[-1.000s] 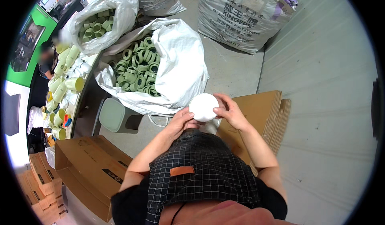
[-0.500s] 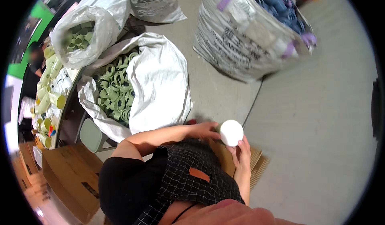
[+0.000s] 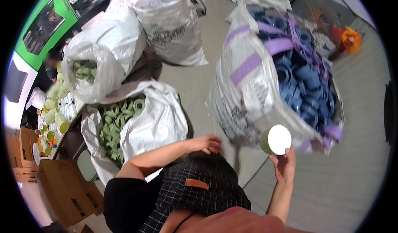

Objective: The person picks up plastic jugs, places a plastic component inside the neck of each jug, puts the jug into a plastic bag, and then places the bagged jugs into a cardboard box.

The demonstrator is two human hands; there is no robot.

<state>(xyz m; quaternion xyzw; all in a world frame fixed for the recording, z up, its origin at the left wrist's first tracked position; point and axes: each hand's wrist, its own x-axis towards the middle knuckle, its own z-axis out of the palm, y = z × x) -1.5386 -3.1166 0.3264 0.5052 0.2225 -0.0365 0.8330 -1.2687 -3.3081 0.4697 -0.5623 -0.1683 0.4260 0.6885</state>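
Observation:
My right hand (image 3: 285,166) grips a cup (image 3: 279,140), olive green on the side with a round white face toward me, in front of the big sack of blue parts. Its fingers press against the lower right of the cup. My left hand (image 3: 206,144) is in front of my checked apron (image 3: 207,173), empty as far as I see, its fingers loosely bent and partly apart. Nearest to it on the left is a white sack (image 3: 159,112) whose mouth shows many green ring-shaped pieces (image 3: 114,125).
A large bulk sack (image 3: 248,96) with purple straps holds blue pieces (image 3: 304,87) at right. White sacks (image 3: 172,31) stand behind. At left are a table with pale green cups (image 3: 62,125), a grey-green stool (image 3: 86,166) and cardboard boxes (image 3: 66,191). An orange bag (image 3: 351,40) lies far right.
My right hand has carried the cup right and away from my left hand, which has let go of it. The view has shifted, showing more of the blue pieces.

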